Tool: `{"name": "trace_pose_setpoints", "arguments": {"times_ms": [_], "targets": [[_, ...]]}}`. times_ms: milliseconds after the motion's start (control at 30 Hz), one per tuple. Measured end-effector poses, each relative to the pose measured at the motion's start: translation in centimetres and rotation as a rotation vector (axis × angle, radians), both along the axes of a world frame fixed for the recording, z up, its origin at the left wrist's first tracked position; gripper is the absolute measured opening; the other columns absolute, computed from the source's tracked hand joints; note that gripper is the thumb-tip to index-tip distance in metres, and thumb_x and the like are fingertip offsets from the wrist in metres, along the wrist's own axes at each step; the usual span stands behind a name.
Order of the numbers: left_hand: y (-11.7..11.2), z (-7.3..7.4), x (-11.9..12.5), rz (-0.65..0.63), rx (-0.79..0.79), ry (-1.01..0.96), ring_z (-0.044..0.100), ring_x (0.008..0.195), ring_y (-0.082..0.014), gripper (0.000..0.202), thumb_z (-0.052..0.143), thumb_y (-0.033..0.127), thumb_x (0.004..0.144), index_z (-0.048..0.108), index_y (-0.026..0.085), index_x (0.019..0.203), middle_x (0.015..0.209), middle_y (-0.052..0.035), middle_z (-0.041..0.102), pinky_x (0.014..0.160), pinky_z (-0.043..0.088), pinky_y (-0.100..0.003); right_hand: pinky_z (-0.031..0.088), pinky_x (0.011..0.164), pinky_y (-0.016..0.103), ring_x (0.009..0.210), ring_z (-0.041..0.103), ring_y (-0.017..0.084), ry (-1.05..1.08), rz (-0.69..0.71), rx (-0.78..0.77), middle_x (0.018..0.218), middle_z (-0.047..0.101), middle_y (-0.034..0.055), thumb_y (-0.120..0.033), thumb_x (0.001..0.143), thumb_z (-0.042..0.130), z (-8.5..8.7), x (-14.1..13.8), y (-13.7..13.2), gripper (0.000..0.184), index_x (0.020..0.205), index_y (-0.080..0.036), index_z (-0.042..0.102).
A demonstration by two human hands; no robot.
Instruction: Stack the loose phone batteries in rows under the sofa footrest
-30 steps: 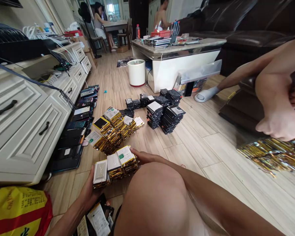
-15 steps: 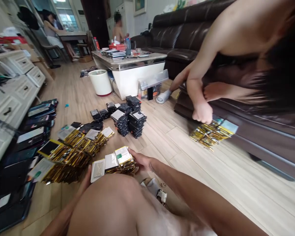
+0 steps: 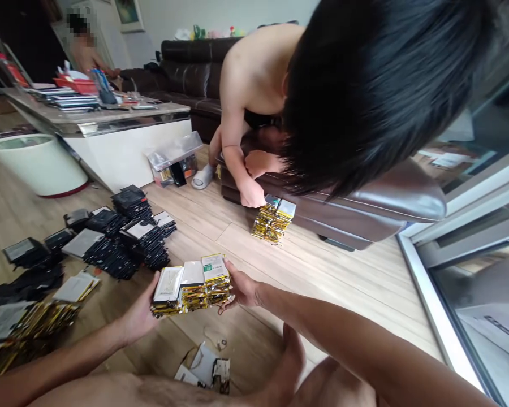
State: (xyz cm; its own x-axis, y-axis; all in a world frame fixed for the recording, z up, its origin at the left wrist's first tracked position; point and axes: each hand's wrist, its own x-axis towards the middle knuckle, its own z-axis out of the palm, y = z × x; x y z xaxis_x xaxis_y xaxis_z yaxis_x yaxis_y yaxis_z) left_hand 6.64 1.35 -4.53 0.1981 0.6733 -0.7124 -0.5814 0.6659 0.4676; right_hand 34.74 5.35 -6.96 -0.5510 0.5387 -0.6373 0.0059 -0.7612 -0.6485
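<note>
My left hand (image 3: 138, 311) and my right hand (image 3: 241, 288) grip opposite ends of a row of flat pouch batteries (image 3: 190, 288) with gold-foil edges and white labels, stacked in several short piles. Ahead, a similar gold-edged battery stack (image 3: 274, 223) stands on the floor by the sofa. A co-worker's hand (image 3: 252, 192) rests just above it, almost touching. More batteries lie in black-edged piles (image 3: 131, 237) and a gold-edged heap (image 3: 29, 322) at the left.
A co-worker leans from a brown leather sofa (image 3: 335, 209). A white bin (image 3: 36, 164) and a stone-topped table (image 3: 93, 116) with phones stand behind the piles. Loose papers (image 3: 203, 364) lie below my hands. A glass door frame (image 3: 445, 316) runs along the right.
My view has swung right and the sofa now fills more of it. The co-worker's loose gold-edged batteries are now gathered into a neat, compact stack. My hands still hold the batteries.
</note>
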Motion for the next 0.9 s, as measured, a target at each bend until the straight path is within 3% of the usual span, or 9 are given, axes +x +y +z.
{"name": "trace_pose_setpoints", "arguments": {"times_ms": [133, 333, 433, 633, 800, 900], "targets": [[3.5, 0.6, 4.0, -0.14, -0.023, -0.004, 0.068, 0.127, -0.0322, 0.061, 0.047, 0.054, 0.105, 0.052, 0.02, 0.156, 0.132, -0.0133, 0.074, 0.11, 0.052, -0.046, 0.062, 0.078, 0.048, 0.09, 0.07, 0.026, 0.019, -0.084, 0.032, 0.123, 0.071, 0.0141, -0.091, 0.092, 0.016, 0.0, 4.4, 0.1, 0.091, 0.125, -0.024, 0.067], [7.9, -1.0, 11.4, -0.335, 0.072, -0.062, 0.064, 0.133, -0.0302, 0.069, 0.047, 0.06, 0.103, 0.051, 0.016, 0.156, 0.14, -0.0141, 0.07, 0.115, 0.047, -0.041, 0.057, 0.09, 0.053, 0.092, 0.071, 0.028, -0.017, -0.195, 0.03, 0.128, 0.071, 0.0155, -0.093, 0.09, 0.016, 0.4, 12.1, 0.5, 0.096, 0.131, -0.023, 0.067], [9.3, -1.6, 16.0, -0.403, 0.104, -0.09, 0.063, 0.136, -0.0296, 0.068, 0.047, 0.06, 0.103, 0.053, 0.016, 0.155, 0.139, -0.0128, 0.07, 0.118, 0.045, -0.041, 0.051, 0.098, 0.055, 0.108, 0.069, 0.031, -0.047, -0.24, 0.046, 0.137, 0.067, 0.0149, -0.095, 0.089, 0.019, 0.7, 16.7, 0.3, 0.095, 0.137, -0.026, 0.064], [10.8, -2.1, 25.9, -0.552, 0.143, -0.105, 0.059, 0.139, -0.031, 0.069, 0.045, 0.064, 0.102, 0.064, 0.014, 0.146, 0.14, -0.0133, 0.069, 0.12, 0.042, -0.042, 0.035, 0.113, 0.061, 0.139, 0.051, 0.035, -0.091, -0.33, 0.051, 0.157, 0.055, 0.0109, -0.096, 0.087, 0.016, 1.1, 25.8, -1.3, 0.095, 0.143, -0.034, 0.06], [11.8, -2.8, 33.8, -0.617, 0.138, -0.13, 0.062, 0.136, -0.0326, 0.071, 0.051, 0.067, 0.099, 0.062, 0.016, 0.148, 0.136, -0.0133, 0.072, 0.117, 0.046, -0.046, 0.037, 0.112, 0.059, 0.135, 0.055, 0.035, -0.118, -0.421, 0.035, 0.152, 0.059, 0.0141, -0.09, 0.092, 0.018, 1.6, 32.7, -2.9, 0.089, 0.138, -0.028, 0.064], [12.6, -3.2, 38.1, -0.654, 0.12, -0.15, 0.065, 0.132, -0.0346, 0.078, 0.055, 0.071, 0.095, 0.06, 0.015, 0.149, 0.134, -0.0154, 0.073, 0.112, 0.051, -0.047, 0.045, 0.106, 0.056, 0.119, 0.064, 0.034, -0.145, -0.505, 0.029, 0.14, 0.067, 0.0145, -0.087, 0.094, 0.02, 1.7, 36.2, -3.2, 0.086, 0.133, -0.026, 0.066]]}}
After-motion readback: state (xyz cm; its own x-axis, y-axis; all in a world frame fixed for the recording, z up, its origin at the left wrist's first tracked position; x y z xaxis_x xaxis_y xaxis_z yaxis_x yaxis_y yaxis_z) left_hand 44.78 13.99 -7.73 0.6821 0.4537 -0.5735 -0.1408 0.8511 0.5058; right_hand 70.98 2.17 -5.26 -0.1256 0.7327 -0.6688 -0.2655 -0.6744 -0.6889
